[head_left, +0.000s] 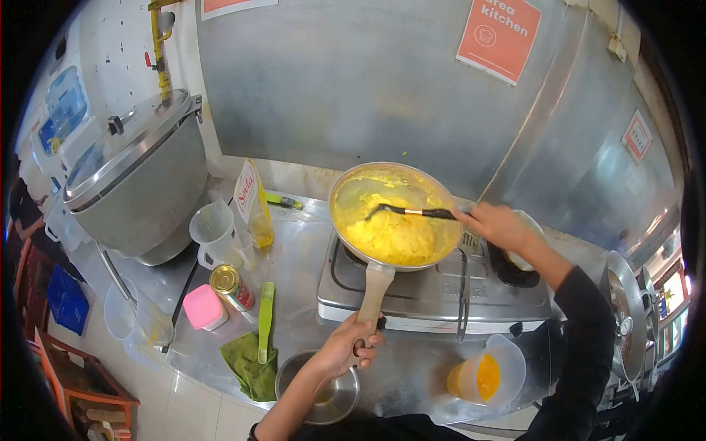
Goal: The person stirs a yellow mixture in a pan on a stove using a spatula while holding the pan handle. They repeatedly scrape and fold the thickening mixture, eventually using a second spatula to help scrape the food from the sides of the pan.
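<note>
My left hand [349,344] is closed around the beige handle of a frying pan [379,283], which is tilted over the left burner of the stove. Soft yellow scrambled eggs [390,234] fill the pan's lower part, and a film of egg coats its wall. In my right hand [500,226] is a black spatula [430,213] with a gold-coloured band; its curved head is partly sunk in the eggs. Whether the pan's base touches the burner is hidden. To the lower right stands a clear plastic jug [507,360] of orange-yellow liquid, apparently beaten egg.
Below the pan is the steel two-burner stove [430,298], with tongs [462,294] across its front and a small pan [515,268] on the right burner. Left of it are a can [232,285], pink-lidded tub [204,307], green-handled tool [265,323], cloth [250,366] and metal bowl [338,404].
</note>
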The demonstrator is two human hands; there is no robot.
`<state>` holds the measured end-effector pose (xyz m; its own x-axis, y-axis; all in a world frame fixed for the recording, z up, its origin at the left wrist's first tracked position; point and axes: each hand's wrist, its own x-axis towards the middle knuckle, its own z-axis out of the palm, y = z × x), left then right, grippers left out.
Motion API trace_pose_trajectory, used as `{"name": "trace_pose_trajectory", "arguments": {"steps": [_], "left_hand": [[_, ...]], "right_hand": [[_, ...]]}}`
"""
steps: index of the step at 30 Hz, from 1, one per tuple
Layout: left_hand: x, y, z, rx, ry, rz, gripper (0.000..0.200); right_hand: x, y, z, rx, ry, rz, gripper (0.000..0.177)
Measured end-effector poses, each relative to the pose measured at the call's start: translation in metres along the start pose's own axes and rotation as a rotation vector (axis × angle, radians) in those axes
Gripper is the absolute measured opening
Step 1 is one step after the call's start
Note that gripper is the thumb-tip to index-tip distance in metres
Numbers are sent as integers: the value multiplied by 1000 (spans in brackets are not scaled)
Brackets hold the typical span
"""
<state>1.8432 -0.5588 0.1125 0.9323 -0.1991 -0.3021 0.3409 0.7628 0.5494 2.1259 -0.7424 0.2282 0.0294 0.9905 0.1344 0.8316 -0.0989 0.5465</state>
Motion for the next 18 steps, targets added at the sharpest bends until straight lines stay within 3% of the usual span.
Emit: {"name": "trace_pose_trajectory", "arguments": {"steps": [3, 8, 10, 16, 18], "left_hand": [[1, -3, -2, -15, -3, 10, 26], [3, -6, 0, 2, 3, 23, 26], [3, -7, 1, 23, 27, 48, 25], [4, -11, -3, 9, -20, 97, 26], [5, -11, -3, -8, -27, 99, 26]], "right_hand": [[-20, -25, -47, -83, 1, 30, 46], [-1, -52, -110, 43, -100, 470, 36], [26, -51, -124, -59, -276, 554, 27], [140, -46, -124, -146, -785, 365, 18], [176, -60, -109, -311, -881, 278, 17]]}}
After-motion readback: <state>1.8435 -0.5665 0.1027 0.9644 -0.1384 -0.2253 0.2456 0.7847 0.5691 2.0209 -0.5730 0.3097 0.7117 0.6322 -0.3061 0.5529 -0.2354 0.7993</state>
